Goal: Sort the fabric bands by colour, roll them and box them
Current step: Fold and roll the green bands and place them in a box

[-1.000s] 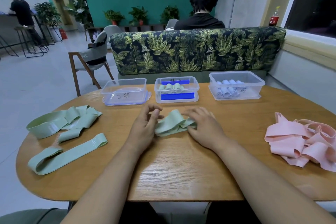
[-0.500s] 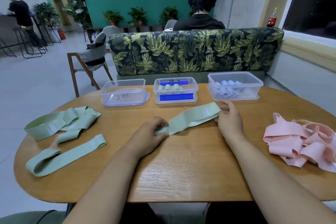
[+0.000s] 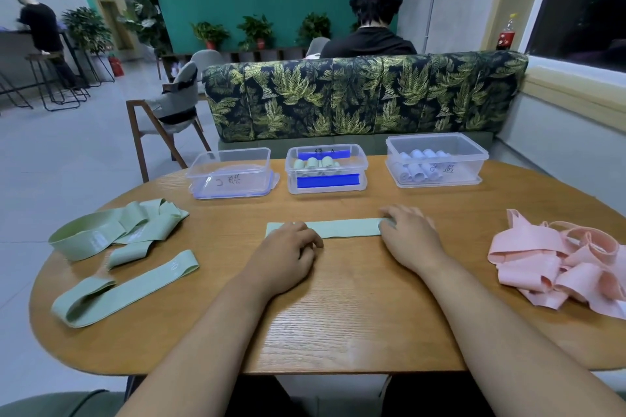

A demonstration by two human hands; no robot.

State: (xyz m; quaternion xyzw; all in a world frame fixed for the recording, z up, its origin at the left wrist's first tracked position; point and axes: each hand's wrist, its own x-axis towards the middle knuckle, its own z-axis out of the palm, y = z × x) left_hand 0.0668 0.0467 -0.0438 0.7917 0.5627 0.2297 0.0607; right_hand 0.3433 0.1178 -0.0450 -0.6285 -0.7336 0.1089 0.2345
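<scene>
A pale green fabric band (image 3: 349,227) lies flat and straight across the middle of the wooden table (image 3: 338,322). My left hand (image 3: 288,250) grips its left end with curled fingers. My right hand (image 3: 410,234) holds its right end. More green bands lie in a loose pile (image 3: 115,230) at the left, with one long loop (image 3: 125,288) in front of it. A heap of pink bands (image 3: 559,264) lies at the right. The middle clear box (image 3: 327,186) holds green rolls, the right box (image 3: 437,145) pale blue rolls, and the left box (image 3: 230,154) looks empty.
The three boxes stand in a row along the table's far edge. Behind them is a leaf-patterned sofa (image 3: 355,98) with a person seated facing away. A wooden chair (image 3: 166,115) stands at the far left.
The crumpled green band was pulled out straight. My right hand drew its end to the right, and the band now lies flat and level between both hands.
</scene>
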